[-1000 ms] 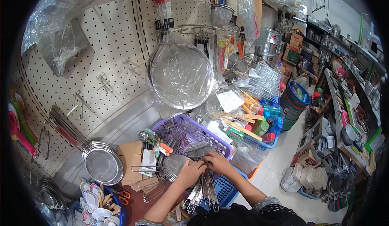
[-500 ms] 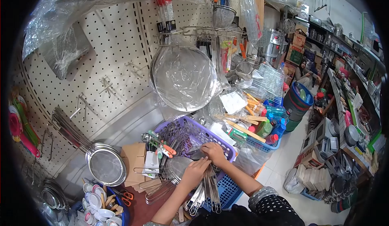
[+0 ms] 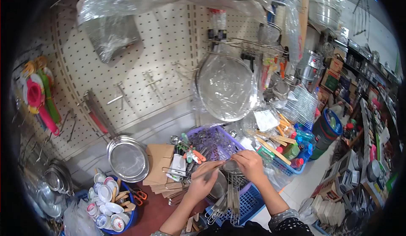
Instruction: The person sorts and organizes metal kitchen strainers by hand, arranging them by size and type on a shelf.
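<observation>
My left hand (image 3: pixel 205 179) hovers over the wire-handled strainers, its fingers stretched toward the right and its thumb apart. Close to its fingertips, my right hand (image 3: pixel 249 164) has its fingers pinched together; what lies between them is too small to make out. Below both hands are a round mesh strainer (image 3: pixel 218 188) and a bundle of wire handles (image 3: pixel 232 200), partly hidden by the hands. Behind them stands a purple basket (image 3: pixel 222 135) of metal utensils. Peelers with orange and green handles (image 3: pixel 194 154) lie at its left side.
A blue tub (image 3: pixel 134 214) of small white ladles and brushes stands at lower left, beside orange scissors (image 3: pixel 139 195). Round sieves (image 3: pixel 128 159) lean against the pegboard (image 3: pixel 165 37). A blue basket (image 3: pixel 275 162) holds bottles at right. Flat brown cardboard (image 3: pixel 158 162) lies left of the hands.
My view has turned left, so everything sits further right. Both hands have lifted off the strainer handles; the left fingers now point right and the right fingers pinch.
</observation>
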### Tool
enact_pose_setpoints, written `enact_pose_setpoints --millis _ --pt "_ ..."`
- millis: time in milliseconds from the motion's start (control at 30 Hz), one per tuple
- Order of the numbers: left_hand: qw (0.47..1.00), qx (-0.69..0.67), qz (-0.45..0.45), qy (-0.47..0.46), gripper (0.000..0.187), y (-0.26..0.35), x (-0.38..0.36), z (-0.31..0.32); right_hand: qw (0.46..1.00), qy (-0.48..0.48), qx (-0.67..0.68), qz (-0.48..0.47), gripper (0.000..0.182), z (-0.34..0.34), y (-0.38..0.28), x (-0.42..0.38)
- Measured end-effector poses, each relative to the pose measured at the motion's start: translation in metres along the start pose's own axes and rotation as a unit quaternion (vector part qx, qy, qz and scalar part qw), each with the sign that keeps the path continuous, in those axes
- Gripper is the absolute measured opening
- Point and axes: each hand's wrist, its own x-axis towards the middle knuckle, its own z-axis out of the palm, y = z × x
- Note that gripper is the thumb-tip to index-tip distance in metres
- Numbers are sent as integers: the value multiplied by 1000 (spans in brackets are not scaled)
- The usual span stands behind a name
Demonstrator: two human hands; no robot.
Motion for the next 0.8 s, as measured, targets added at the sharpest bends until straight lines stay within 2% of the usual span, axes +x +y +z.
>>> enact_pose_setpoints --millis 100,300,367,433,600,767,800 --pt "992 -89 -72 59 30 16 -4 -16 1000 -3 16 -10 13 -11 -33 14" --pt "996 44 -65 53 30 36 -27 -43 996 -8 91 9 13 -21 -102 43" --pt "993 76 -73 56 32 43 -38 -55 987 -14 154 50 11 -19 -120 50" --pt "991 63 -96 70 26 51 -47 -71 971 -24 221 91 10 -18 -142 62" --pt "978 140 -76 136 18 61 -70 -119 956 -12 289 41 10 19 -185 85" --pt "958 186 -82 202 15 66 -90 -175 928 -75 355 78 11 69 -227 103" --pt "953 193 -121 201 18 62 -96 -186 922 -87 366 89 13 83 -233 106"
